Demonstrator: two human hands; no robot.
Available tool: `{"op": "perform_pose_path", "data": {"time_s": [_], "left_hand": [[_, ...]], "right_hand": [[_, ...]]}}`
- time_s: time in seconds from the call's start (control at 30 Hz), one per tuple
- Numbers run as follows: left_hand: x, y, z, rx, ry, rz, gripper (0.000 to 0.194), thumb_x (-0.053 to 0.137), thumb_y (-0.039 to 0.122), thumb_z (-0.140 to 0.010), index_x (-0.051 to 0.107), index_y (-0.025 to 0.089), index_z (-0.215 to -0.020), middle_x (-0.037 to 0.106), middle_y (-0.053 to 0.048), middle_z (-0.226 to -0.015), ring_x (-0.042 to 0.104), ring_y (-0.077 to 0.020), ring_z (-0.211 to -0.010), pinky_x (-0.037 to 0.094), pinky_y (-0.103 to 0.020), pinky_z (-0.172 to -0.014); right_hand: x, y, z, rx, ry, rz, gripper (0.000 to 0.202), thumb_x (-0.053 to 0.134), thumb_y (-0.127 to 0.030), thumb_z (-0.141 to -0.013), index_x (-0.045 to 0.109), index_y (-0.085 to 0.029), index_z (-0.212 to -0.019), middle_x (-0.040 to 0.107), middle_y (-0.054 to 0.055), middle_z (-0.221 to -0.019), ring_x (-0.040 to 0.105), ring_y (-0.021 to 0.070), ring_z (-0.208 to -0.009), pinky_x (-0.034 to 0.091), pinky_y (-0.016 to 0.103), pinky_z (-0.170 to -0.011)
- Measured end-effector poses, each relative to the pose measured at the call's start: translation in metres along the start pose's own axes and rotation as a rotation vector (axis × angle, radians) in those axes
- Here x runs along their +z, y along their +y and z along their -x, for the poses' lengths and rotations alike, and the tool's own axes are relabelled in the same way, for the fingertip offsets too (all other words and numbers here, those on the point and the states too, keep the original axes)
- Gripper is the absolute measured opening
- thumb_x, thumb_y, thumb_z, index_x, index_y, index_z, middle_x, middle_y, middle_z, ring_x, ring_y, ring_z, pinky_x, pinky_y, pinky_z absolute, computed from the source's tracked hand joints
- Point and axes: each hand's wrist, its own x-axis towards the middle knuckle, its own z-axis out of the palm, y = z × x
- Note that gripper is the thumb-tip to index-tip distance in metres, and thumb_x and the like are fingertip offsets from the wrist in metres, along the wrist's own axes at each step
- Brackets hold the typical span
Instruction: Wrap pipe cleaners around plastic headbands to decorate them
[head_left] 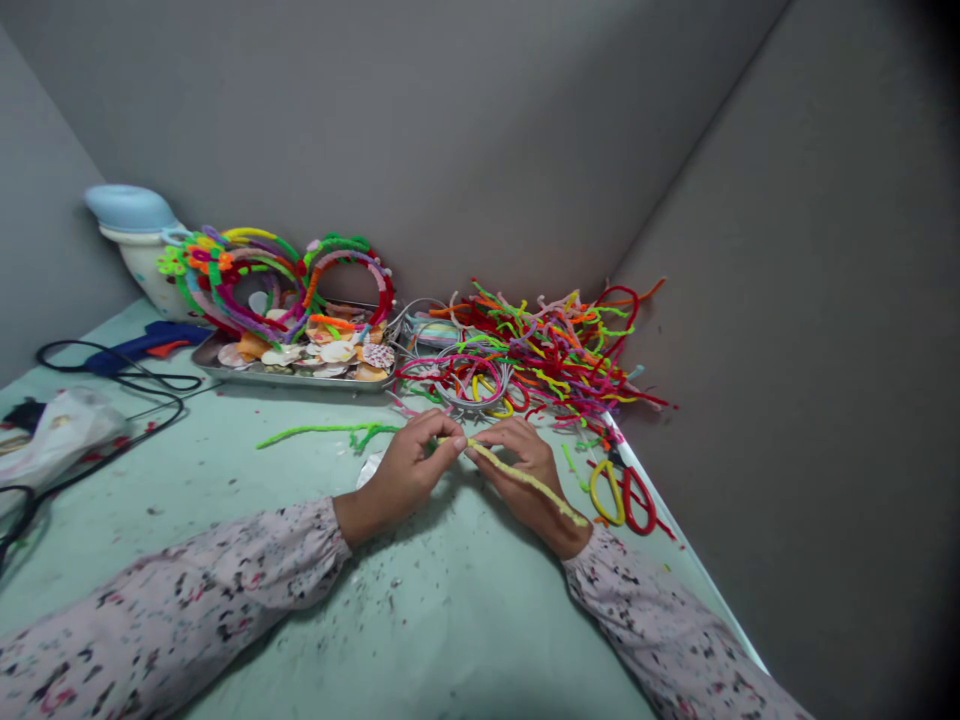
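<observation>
Both hands meet over the middle of the table. My left hand [411, 468] pinches one end of a pale yellow fuzzy stem [529, 482]. Close beside it, my right hand [523, 470] is closed on the same stem, whose free length runs over the back of that hand toward the wrist. A green fuzzy stem [315, 431] stretches left from behind my left hand; whether the hand touches it I cannot tell. The fingertips hide the joined part of the stem.
Behind the hands lie a heap of colourful stems [555, 340] and a metal tray [300, 378] with shells and wrapped headbands [247, 270]. Scissors [622, 495] lie right. At left are a blue glue gun [142, 345], black cable [169, 400], plastic bag [64, 435] and lidded container [146, 255].
</observation>
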Motion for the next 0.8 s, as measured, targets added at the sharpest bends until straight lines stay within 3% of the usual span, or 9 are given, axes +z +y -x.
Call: {"op": "perform_pose_path", "data": {"time_s": [0.6,0.8], "left_hand": [[0.0,-0.0002,-0.0007,-0.018,-0.019,-0.011,0.019,0.049,0.03,-0.089,0.058,0.017,-0.078,0.057,-0.003,-0.08,0.054,-0.0179,-0.082,0.043,-0.029,-0.075],[0.0002,0.0,-0.0008,-0.021,-0.021,-0.007,0.02,0.049,0.03,-0.089,0.058,0.017,-0.077,0.057,-0.002,-0.079,0.054,-0.0178,-0.081,0.043,-0.029,-0.075]], "right_hand": [[0.0051,0.0009,0.0025,0.181,0.014,-0.168,0.009,0.068,-0.028,-0.08,0.067,-0.023,-0.073,0.064,0.001,-0.075,0.059,0.0191,-0.082,0.047,0.036,-0.08],[0.0048,0.0011,0.0018,0.169,-0.011,-0.143,0.012,0.066,-0.029,-0.081,0.064,-0.022,-0.072,0.064,0.001,-0.075,0.06,0.019,-0.081,0.047,0.036,-0.079]]}}
